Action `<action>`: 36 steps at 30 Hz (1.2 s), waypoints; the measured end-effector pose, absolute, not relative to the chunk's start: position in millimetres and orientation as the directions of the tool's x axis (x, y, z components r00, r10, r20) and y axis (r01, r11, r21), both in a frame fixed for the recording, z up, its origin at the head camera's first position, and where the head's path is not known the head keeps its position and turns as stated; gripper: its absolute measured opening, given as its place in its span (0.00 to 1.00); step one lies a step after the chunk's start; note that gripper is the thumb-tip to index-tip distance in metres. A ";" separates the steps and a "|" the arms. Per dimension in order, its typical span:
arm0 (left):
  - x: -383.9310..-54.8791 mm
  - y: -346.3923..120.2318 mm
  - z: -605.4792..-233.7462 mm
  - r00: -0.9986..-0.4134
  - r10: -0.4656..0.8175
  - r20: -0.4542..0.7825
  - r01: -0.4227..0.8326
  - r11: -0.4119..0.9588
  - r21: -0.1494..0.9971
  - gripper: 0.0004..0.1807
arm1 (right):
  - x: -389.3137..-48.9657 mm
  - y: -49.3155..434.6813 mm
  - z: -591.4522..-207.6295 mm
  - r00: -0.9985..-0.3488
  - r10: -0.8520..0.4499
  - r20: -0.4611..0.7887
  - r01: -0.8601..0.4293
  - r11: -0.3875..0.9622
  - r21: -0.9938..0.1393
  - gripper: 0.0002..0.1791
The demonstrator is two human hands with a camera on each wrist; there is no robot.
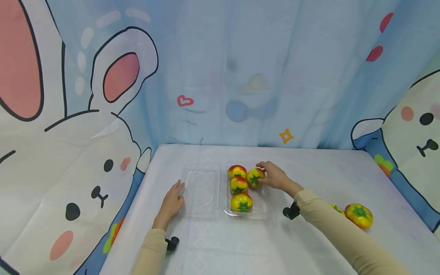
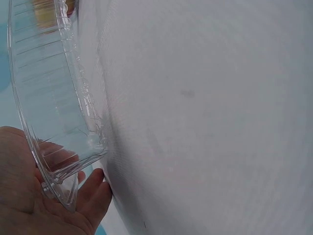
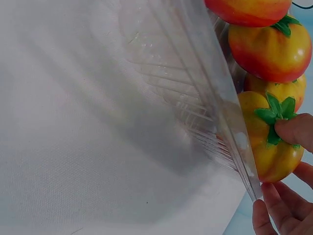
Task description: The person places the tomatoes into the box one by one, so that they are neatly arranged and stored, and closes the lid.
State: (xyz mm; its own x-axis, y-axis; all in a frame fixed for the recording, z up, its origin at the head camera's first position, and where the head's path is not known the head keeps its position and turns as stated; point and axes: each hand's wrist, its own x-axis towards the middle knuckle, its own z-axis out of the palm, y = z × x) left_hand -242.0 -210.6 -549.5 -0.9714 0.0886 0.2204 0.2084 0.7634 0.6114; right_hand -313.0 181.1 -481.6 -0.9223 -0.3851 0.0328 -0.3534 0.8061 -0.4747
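In the head view my right hand [image 1: 275,175] pinches a red-and-yellow toy tomato [image 1: 254,178] at the back right of a clear plastic tray [image 1: 261,211]. In the right wrist view its thumb lies on the green leaves of that toy tomato [image 3: 274,159], with other fingers by the tray's corner. Three more toy tomatoes [image 1: 241,202] sit in a column along the tray's left side. My left hand [image 1: 172,200] rests against the left edge of the clear lid [image 1: 203,191], fingers relaxed. The left wrist view shows those fingers at a corner of the clear plastic [image 2: 49,93].
On the right of the white table [image 1: 220,252] lies another toy tomato [image 1: 359,215]; one beside it is partly hidden by my right sleeve [image 1: 330,217]. A printed curtain [image 1: 220,76] hangs behind the table. Each wrist wears a small black camera [image 1: 291,211].
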 end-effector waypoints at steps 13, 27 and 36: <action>-241.3 -210.3 -547.4 -0.978 0.079 0.191 0.183 0.761 0.623 0.30 | -312.7 185.0 -480.5 -0.918 -0.394 0.044 -0.357 0.774 -0.523 0.30; -241.5 -210.3 -549.3 -0.977 0.083 0.197 0.190 0.760 0.622 0.29 | -308.4 191.3 -481.3 -0.906 -0.418 0.060 -0.386 0.762 -0.519 0.28; -240.9 -209.4 -549.8 -0.978 0.082 0.190 0.184 0.762 0.620 0.30 | -304.8 198.3 -481.2 -0.900 -0.424 0.100 -0.409 0.745 -0.527 0.28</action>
